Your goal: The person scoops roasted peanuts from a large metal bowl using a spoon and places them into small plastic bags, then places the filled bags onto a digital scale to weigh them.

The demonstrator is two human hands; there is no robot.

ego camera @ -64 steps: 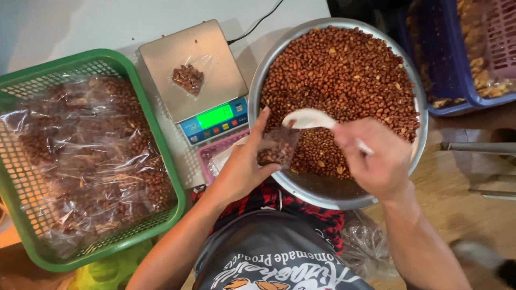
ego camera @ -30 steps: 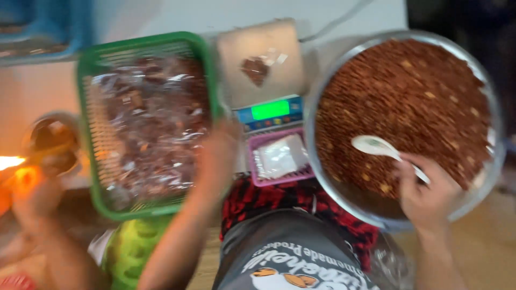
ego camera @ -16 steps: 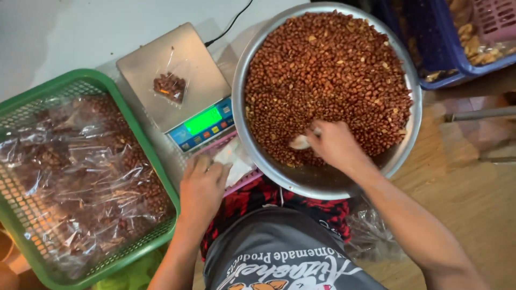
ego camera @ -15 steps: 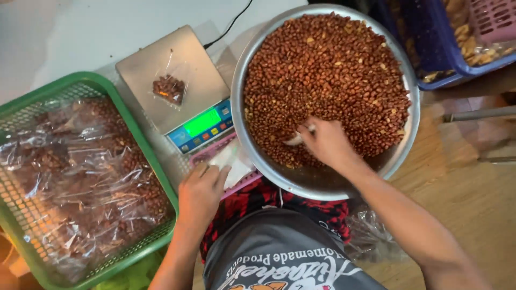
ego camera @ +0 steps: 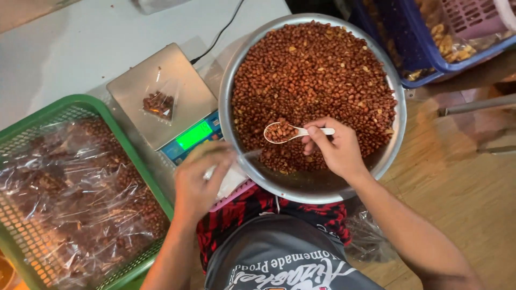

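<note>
Since half a second ago the right hand (ego camera: 336, 150) has lifted a white spoon (ego camera: 290, 131) full of peanuts, pinched tight, over the metal bowl (ego camera: 312, 185), while the blurred left hand (ego camera: 199, 185) at 9 o'clock seems to grip a clear bag (ego camera: 244, 157) that must open for pouring.

Small home snack-packing setup: digital scale (ego camera: 169, 102), big metal bowl (ego camera: 344, 185) of roasted peanuts (ego camera: 317, 70), green basket (ego camera: 107, 110) of filled bags (ego camera: 75, 193).

My left hand (ego camera: 199, 182) is a blur, so what it pinches is unclear; the green basket (ego camera: 115, 115) runs off the frame's left edge
</note>
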